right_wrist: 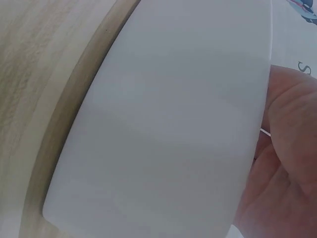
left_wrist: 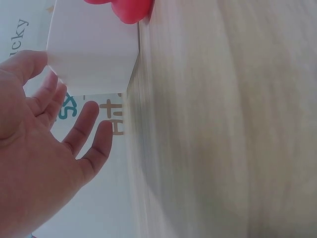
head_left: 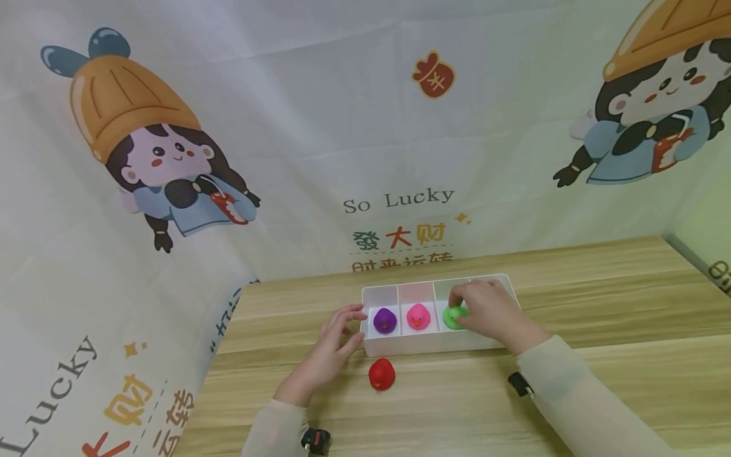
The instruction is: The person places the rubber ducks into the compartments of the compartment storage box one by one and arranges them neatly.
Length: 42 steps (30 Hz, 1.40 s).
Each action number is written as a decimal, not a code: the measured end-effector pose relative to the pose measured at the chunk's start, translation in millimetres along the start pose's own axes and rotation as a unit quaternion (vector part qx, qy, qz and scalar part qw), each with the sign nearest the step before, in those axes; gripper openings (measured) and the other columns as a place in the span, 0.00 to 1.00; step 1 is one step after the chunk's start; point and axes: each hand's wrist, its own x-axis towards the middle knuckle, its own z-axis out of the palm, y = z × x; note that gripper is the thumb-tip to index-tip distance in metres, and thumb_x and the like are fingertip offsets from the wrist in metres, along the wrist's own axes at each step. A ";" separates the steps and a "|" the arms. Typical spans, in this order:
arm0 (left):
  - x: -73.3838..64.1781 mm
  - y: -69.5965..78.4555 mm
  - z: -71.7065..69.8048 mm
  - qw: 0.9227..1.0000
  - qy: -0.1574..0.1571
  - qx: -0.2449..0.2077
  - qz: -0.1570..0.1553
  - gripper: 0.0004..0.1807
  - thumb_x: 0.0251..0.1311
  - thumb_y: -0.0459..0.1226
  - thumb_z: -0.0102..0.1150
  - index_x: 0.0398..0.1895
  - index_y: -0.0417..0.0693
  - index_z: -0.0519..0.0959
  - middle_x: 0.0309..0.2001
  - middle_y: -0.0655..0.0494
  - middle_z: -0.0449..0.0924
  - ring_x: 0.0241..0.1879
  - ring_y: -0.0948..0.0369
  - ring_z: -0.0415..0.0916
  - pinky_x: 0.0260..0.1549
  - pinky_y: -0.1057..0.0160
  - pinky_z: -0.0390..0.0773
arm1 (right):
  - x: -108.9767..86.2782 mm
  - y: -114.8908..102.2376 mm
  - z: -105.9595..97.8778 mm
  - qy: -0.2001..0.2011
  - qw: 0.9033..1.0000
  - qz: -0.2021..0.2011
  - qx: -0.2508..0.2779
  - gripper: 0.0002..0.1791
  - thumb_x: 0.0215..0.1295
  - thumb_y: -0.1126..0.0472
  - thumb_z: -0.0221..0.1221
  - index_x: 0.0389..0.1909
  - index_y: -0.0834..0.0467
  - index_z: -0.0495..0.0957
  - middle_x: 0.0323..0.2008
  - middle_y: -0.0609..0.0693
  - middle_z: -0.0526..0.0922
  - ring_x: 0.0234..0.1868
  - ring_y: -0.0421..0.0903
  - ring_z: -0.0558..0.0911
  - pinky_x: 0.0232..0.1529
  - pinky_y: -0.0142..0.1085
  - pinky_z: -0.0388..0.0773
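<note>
A white divided box [head_left: 440, 346] stands on the table. A purple rubber duck [head_left: 385, 320] sits in its left compartment and a pink rubber duck [head_left: 418, 317] in the one beside it. My right hand [head_left: 485, 308] reaches over the front wall and pinches a green rubber duck [head_left: 454, 317] in the third compartment. From the right wrist, the box's wall [right_wrist: 163, 119] hides the fingertips and that duck. At the box's left end is my left hand [head_left: 331, 339], fingers spread and loosely bent, fingertips right at the edge. In the left wrist view, its thumb [left_wrist: 34, 62] meets the rim.
A red rubber duck [head_left: 382, 374] lies on the wooden table [head_left: 434, 406] just in front of the box, near my left hand. Behind the table hangs a white printed cloth [head_left: 320, 127] with cartoon figures and lettering.
</note>
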 end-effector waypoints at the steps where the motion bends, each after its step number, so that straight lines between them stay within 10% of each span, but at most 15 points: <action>1: -0.4 -0.3 0.3 1.000 0.001 0.001 0.002 0.17 0.74 0.31 0.55 0.63 0.44 0.73 0.75 0.46 0.64 0.58 0.48 0.70 0.61 0.42 0.70 | -0.3 0.4 0.4 0.001 1.000 -0.002 0.001 0.08 0.58 0.63 0.72 0.37 0.52 0.84 0.38 0.46 0.88 0.47 0.50 0.84 0.61 0.62 0.70; 42: 1.3 -2.6 1.5 1.000 -0.001 -0.003 -0.007 0.18 0.73 0.30 0.56 0.63 0.45 0.73 0.76 0.48 0.64 0.58 0.48 0.70 0.61 0.45 0.69 | -36.6 -36.5 6.8 0.126 0.980 -0.070 0.136 0.11 0.62 0.64 0.71 0.45 0.55 0.85 0.48 0.49 0.88 0.54 0.53 0.85 0.58 0.51 0.81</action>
